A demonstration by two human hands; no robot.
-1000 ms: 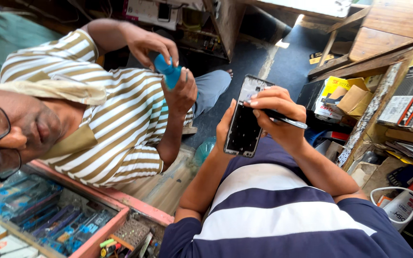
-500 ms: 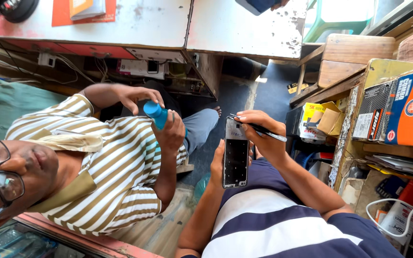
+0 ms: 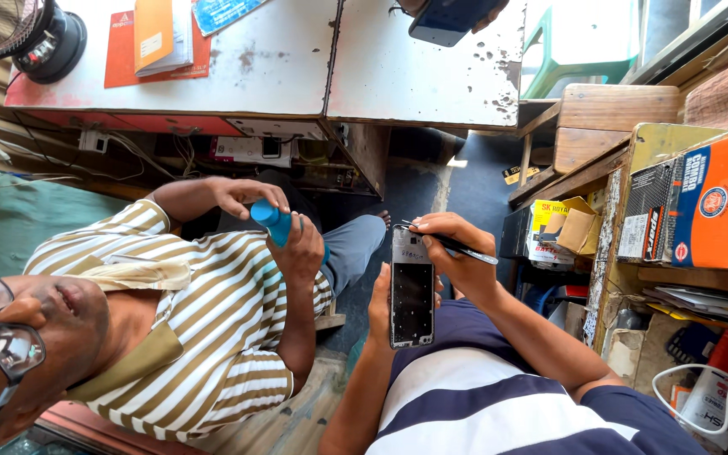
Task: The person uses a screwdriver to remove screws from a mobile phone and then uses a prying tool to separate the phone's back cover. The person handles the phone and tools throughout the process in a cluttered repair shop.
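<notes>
My left hand (image 3: 378, 305) holds a phone frame (image 3: 412, 291) upright from behind, its dark open face toward me. My right hand (image 3: 458, 243) pinches a thin black tool (image 3: 469, 250) whose tip rests at the frame's top edge. Both arms reach out from my navy-and-white striped shirt (image 3: 499, 404). To my left sits a person in a brown-and-white striped shirt (image 3: 212, 337), with both hands around a small blue container (image 3: 273, 221).
A worn white tabletop (image 3: 297, 67) carries a fan (image 3: 35, 34) and an orange booklet (image 3: 153, 34). Cardboard boxes (image 3: 709, 202) and papers crowd shelves at the right. A wooden stool (image 3: 608, 126) and a yellow box (image 3: 562, 227) stand beyond my hands.
The view has swung so the white tabletop and shelves fill more of the frame. My hands keep the phone frame and tool together. The other person still handles the blue container.
</notes>
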